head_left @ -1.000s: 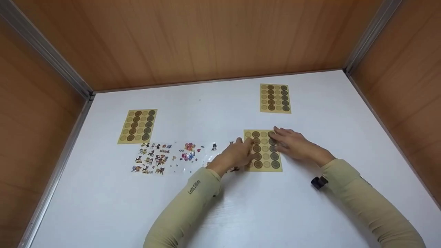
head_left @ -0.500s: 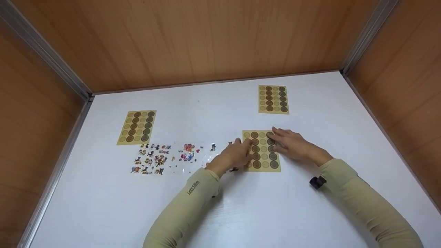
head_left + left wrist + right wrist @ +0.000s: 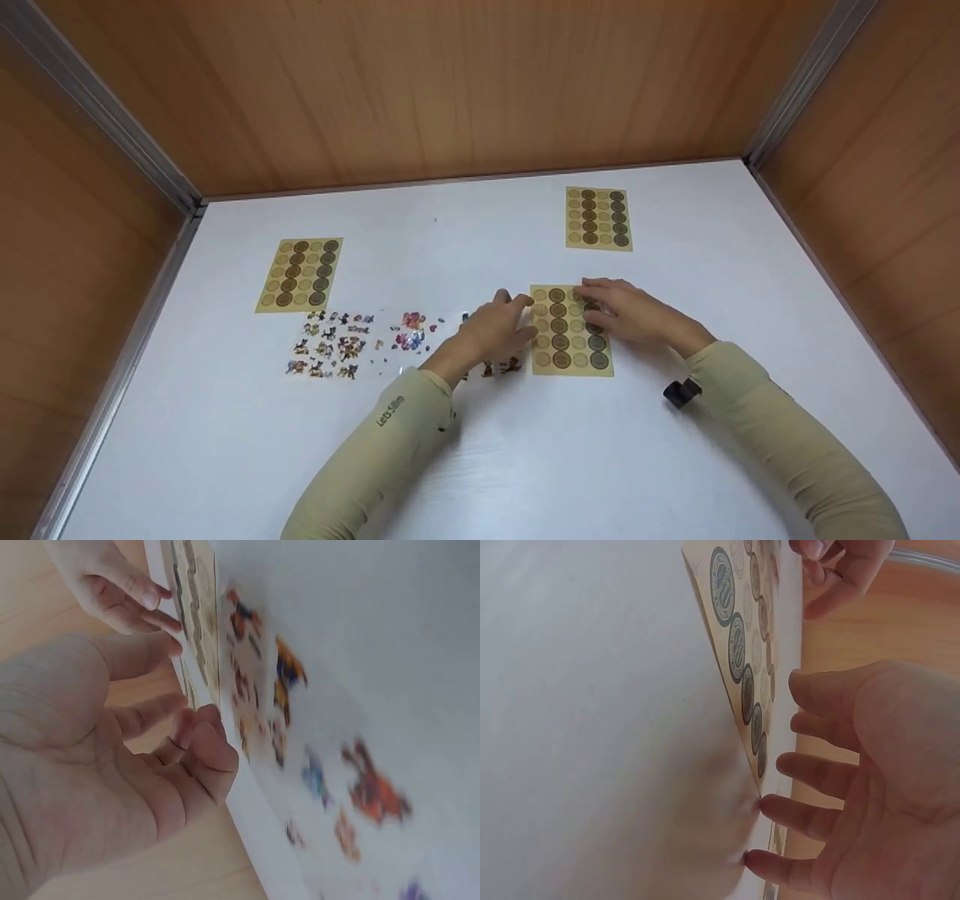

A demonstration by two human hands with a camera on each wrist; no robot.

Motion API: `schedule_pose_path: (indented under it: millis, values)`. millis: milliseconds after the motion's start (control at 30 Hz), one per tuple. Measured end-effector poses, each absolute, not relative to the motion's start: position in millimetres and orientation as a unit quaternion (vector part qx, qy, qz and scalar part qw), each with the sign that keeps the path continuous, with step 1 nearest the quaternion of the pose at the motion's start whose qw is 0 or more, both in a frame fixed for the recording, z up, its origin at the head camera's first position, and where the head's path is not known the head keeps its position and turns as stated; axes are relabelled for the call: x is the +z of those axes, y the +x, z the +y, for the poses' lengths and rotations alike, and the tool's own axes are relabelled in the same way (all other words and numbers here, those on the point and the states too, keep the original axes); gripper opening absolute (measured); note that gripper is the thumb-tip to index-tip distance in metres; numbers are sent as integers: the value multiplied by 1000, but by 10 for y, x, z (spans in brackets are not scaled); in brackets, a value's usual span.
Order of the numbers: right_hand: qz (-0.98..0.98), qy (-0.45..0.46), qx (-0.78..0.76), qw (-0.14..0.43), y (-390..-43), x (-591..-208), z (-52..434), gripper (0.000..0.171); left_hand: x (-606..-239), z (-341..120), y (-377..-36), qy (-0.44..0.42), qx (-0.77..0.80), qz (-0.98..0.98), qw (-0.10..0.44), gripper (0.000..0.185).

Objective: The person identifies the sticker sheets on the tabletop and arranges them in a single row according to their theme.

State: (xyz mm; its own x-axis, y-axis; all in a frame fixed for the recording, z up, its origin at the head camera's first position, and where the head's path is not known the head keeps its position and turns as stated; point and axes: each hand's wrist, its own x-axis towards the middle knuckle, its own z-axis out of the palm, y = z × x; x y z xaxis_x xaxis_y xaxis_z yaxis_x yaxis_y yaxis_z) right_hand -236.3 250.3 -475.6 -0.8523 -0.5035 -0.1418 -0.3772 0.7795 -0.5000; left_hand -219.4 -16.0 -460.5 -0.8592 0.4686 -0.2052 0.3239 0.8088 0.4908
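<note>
My right hand (image 3: 626,315) rests open-fingered on the tan sheet of round stickers (image 3: 571,331) mid-table; my left hand (image 3: 496,330), fingers relaxed, hovers at its left edge, holding nothing.

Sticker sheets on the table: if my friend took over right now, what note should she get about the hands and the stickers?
Left hand: fingers relaxed, holding nothing, at the left edge of the near tan sticker sheet.
Right hand: fingers straight, fingertips resting on that sheet's top right part.
Things: the near sheet lies flat on the white table. Two more tan sheets, one far right, one far left. Small colourful stickers lie spread left of the left hand.
Done: I cannot tell that any round sticker is off yet.
Left: probably lifting a round sticker from the near sheet; neither hand pinches one yet.
</note>
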Motion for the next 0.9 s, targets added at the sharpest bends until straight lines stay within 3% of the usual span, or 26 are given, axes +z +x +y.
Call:
schedule_pose_path:
  millis: [367,667,900]
  values:
    - [906,-293,-283,113,-2507,-4650,2046,47,-4394,-1416,-2441,168,282,936,127,52]
    - [898,-296,-292,144,-2723,-4562,1286,46,-4462,-2519,-2585,75,291,951,73,52]
    - [879,-333,-307,149,-2944,-4543,613,45,-4572,-3044,-2714,-3,304,948,90,75]
